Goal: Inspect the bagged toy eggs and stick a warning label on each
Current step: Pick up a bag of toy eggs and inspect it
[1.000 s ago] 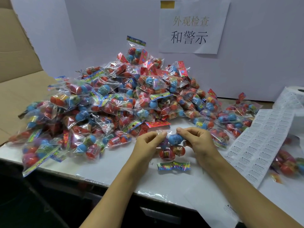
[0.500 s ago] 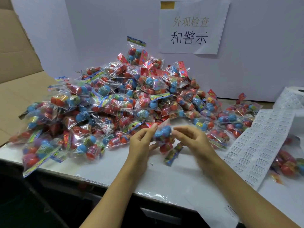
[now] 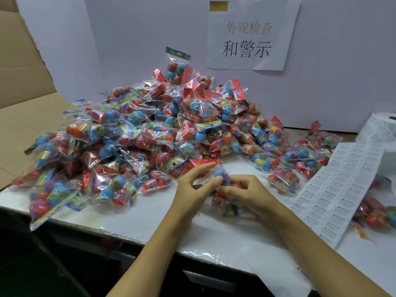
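A clear bag of toy eggs (image 3: pixel 222 190) is held just above the white table (image 3: pixel 214 232), blurred by motion. My left hand (image 3: pixel 192 185) pinches its upper end with thumb and fingers. My right hand (image 3: pixel 248 194) grips its right side with curled fingers. A big pile of bagged red and blue eggs (image 3: pixel 139 133) rises behind and to the left of both hands. A long sheet of warning labels (image 3: pixel 340 189) lies to the right, running back to a label roll (image 3: pixel 381 129).
More bagged eggs (image 3: pixel 300 155) lie behind the right hand, and some others (image 3: pixel 377 213) sit past the label sheet at the right edge. An open cardboard box flap (image 3: pixel 23 86) stands at the left. A paper sign (image 3: pixel 250 33) hangs on the white back wall.
The bag lay flat between both hands a second ago. It has been turned on end and rotated, and the hands have come closer together around it.
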`<control>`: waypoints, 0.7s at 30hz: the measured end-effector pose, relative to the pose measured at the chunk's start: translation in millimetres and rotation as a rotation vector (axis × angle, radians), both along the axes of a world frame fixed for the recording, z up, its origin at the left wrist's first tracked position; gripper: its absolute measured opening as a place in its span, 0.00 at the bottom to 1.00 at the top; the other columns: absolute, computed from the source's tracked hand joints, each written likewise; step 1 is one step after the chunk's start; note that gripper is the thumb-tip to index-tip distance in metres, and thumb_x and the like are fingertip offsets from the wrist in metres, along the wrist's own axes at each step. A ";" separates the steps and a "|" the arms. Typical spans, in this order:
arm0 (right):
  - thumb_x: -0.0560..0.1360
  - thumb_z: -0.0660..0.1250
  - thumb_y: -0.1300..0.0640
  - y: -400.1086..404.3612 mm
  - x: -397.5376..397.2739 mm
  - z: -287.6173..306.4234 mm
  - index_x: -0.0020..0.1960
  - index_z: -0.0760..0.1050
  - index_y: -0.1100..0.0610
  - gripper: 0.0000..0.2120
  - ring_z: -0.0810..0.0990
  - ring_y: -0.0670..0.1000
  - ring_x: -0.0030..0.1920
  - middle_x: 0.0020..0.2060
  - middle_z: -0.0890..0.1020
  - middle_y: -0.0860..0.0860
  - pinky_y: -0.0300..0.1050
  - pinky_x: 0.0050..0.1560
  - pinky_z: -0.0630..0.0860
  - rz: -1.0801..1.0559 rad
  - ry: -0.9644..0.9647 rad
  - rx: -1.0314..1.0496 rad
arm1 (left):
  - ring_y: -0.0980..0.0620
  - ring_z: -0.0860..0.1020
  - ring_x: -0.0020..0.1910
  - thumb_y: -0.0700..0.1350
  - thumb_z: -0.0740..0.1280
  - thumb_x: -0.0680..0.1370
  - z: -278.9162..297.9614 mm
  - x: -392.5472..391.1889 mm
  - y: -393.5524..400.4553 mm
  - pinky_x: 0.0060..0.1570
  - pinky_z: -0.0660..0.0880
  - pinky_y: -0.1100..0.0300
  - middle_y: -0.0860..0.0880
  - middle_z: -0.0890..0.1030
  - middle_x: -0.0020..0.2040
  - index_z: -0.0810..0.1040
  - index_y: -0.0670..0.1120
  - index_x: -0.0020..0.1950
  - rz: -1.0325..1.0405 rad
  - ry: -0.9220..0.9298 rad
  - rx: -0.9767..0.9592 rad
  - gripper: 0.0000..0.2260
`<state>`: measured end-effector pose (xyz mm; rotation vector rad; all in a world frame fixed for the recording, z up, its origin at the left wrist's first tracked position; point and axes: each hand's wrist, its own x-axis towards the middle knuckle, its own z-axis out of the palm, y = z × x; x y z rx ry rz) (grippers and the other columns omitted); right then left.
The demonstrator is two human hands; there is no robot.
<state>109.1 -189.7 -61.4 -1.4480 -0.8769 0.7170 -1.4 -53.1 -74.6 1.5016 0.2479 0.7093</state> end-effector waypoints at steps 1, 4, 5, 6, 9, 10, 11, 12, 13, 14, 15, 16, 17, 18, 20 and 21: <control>0.71 0.75 0.55 0.1 -0.6 0.1 0.49 0.87 0.53 0.08 0.83 0.49 0.41 0.41 0.86 0.54 0.41 0.41 0.79 -0.011 -0.004 -0.002 | 0.53 0.84 0.53 0.47 0.75 0.71 -0.2 0.1 -1.2 0.46 0.80 0.62 0.50 0.87 0.52 0.87 0.53 0.53 -0.011 -0.006 0.001 0.11; 0.67 0.81 0.54 1.8 3.5 2.1 0.54 0.83 0.55 0.18 0.85 0.55 0.40 0.43 0.87 0.57 0.48 0.40 0.82 -0.157 0.008 0.027 | 0.45 0.85 0.47 0.44 0.77 0.72 0.7 -1.3 2.3 0.46 0.81 0.54 0.46 0.87 0.47 0.86 0.45 0.50 0.046 -0.044 -0.030 0.08; 0.66 0.82 0.53 1.9 5.8 3.0 0.56 0.82 0.54 0.21 0.85 0.56 0.39 0.43 0.87 0.56 0.48 0.38 0.81 -0.220 0.030 0.053 | 0.47 0.84 0.44 0.44 0.77 0.71 1.4 -1.9 3.8 0.43 0.80 0.57 0.47 0.86 0.45 0.84 0.45 0.49 0.072 -0.052 -0.068 0.09; 0.64 0.83 0.52 1.9 8.7 3.6 0.58 0.80 0.54 0.25 0.85 0.56 0.39 0.43 0.87 0.55 0.47 0.38 0.80 -0.278 0.071 0.091 | 0.50 0.84 0.42 0.45 0.78 0.69 2.5 -2.0 4.5 0.41 0.79 0.59 0.47 0.86 0.44 0.83 0.45 0.49 0.093 -0.049 -0.112 0.11; 0.59 0.82 0.46 2.0 14.7 5.5 0.61 0.75 0.51 0.34 0.87 0.57 0.45 0.48 0.88 0.55 0.53 0.49 0.78 -0.402 0.215 0.167 | 0.48 0.83 0.41 0.43 0.78 0.67 3.1 -0.4 2.6 0.40 0.80 0.57 0.50 0.82 0.41 0.78 0.49 0.60 0.021 -0.035 -0.241 0.23; 0.57 0.82 0.44 2.3 15.2 5.8 0.62 0.75 0.51 0.36 0.87 0.56 0.45 0.49 0.88 0.55 0.55 0.51 0.77 -0.423 0.231 0.178 | 0.46 0.84 0.41 0.41 0.78 0.67 2.1 0.1 2.0 0.41 0.81 0.55 0.50 0.82 0.41 0.76 0.51 0.65 -0.029 -0.026 -0.267 0.27; 0.56 0.84 0.44 2.5 15.0 6.4 0.63 0.75 0.52 0.39 0.87 0.55 0.44 0.49 0.88 0.54 0.56 0.53 0.77 -0.434 0.244 0.195 | 0.44 0.84 0.42 0.39 0.78 0.67 1.0 0.5 1.4 0.43 0.82 0.53 0.48 0.81 0.45 0.76 0.53 0.67 -0.070 -0.005 -0.274 0.30; 0.57 0.85 0.45 2.9 14.6 7.0 0.65 0.74 0.53 0.40 0.86 0.53 0.43 0.49 0.88 0.54 0.55 0.53 0.77 -0.439 0.257 0.214 | 0.42 0.84 0.43 0.39 0.78 0.67 0.2 0.3 1.0 0.45 0.82 0.51 0.44 0.80 0.50 0.77 0.54 0.68 -0.095 0.021 -0.261 0.31; 0.58 0.85 0.47 3.0 14.4 7.0 0.66 0.73 0.54 0.41 0.86 0.52 0.43 0.48 0.88 0.53 0.55 0.53 0.77 -0.439 0.268 0.231 | 0.40 0.85 0.44 0.39 0.78 0.68 -0.1 -0.5 0.6 0.47 0.83 0.50 0.41 0.79 0.55 0.79 0.53 0.66 -0.110 0.040 -0.232 0.28; 0.59 0.85 0.48 3.2 14.6 6.9 0.67 0.73 0.55 0.41 0.86 0.51 0.43 0.48 0.88 0.52 0.53 0.52 0.78 -0.438 0.273 0.242 | 0.39 0.85 0.44 0.40 0.78 0.68 0.3 -1.3 0.2 0.47 0.83 0.50 0.38 0.78 0.58 0.81 0.51 0.63 -0.123 0.046 -0.206 0.24; 0.59 0.86 0.48 3.7 14.5 6.9 0.67 0.72 0.55 0.41 0.86 0.50 0.44 0.48 0.88 0.52 0.52 0.52 0.79 -0.439 0.272 0.247 | 0.39 0.85 0.45 0.42 0.79 0.68 1.0 -2.0 -0.5 0.47 0.83 0.51 0.37 0.79 0.58 0.83 0.48 0.59 -0.138 0.043 -0.194 0.20; 0.57 0.86 0.47 4.1 14.1 7.0 0.66 0.73 0.55 0.42 0.87 0.50 0.46 0.49 0.88 0.51 0.53 0.54 0.79 -0.440 0.265 0.246 | 0.39 0.86 0.46 0.43 0.80 0.69 1.5 -2.6 -1.4 0.47 0.83 0.51 0.39 0.81 0.57 0.83 0.46 0.57 -0.152 0.038 -0.191 0.18; 0.57 0.84 0.46 4.8 14.1 6.9 0.66 0.72 0.55 0.43 0.87 0.50 0.48 0.49 0.88 0.50 0.54 0.55 0.80 -0.437 0.258 0.246 | 0.39 0.86 0.47 0.44 0.81 0.69 1.8 -2.7 -2.0 0.46 0.83 0.52 0.41 0.83 0.54 0.83 0.44 0.55 -0.158 0.036 -0.188 0.17; 0.57 0.84 0.45 5.1 14.1 6.8 0.67 0.72 0.56 0.44 0.87 0.51 0.49 0.50 0.87 0.50 0.54 0.55 0.81 -0.425 0.261 0.251 | 0.39 0.86 0.47 0.45 0.82 0.69 1.9 -2.4 -2.3 0.45 0.83 0.52 0.43 0.85 0.52 0.82 0.43 0.54 -0.151 0.034 -0.185 0.17; 0.58 0.84 0.41 4.1 13.2 7.0 0.68 0.72 0.57 0.44 0.86 0.52 0.52 0.53 0.87 0.52 0.49 0.51 0.82 -0.378 0.271 0.253 | 0.38 0.86 0.46 0.45 0.80 0.69 3.1 -1.6 -2.7 0.44 0.83 0.53 0.41 0.85 0.50 0.81 0.40 0.53 -0.108 0.022 -0.199 0.17; 0.57 0.83 0.37 3.2 12.2 7.5 0.66 0.73 0.55 0.44 0.86 0.52 0.53 0.54 0.86 0.52 0.47 0.48 0.81 -0.355 0.255 0.230 | 0.38 0.86 0.44 0.45 0.79 0.69 4.1 -1.0 -2.7 0.44 0.83 0.53 0.39 0.85 0.50 0.81 0.39 0.52 -0.080 0.011 -0.216 0.17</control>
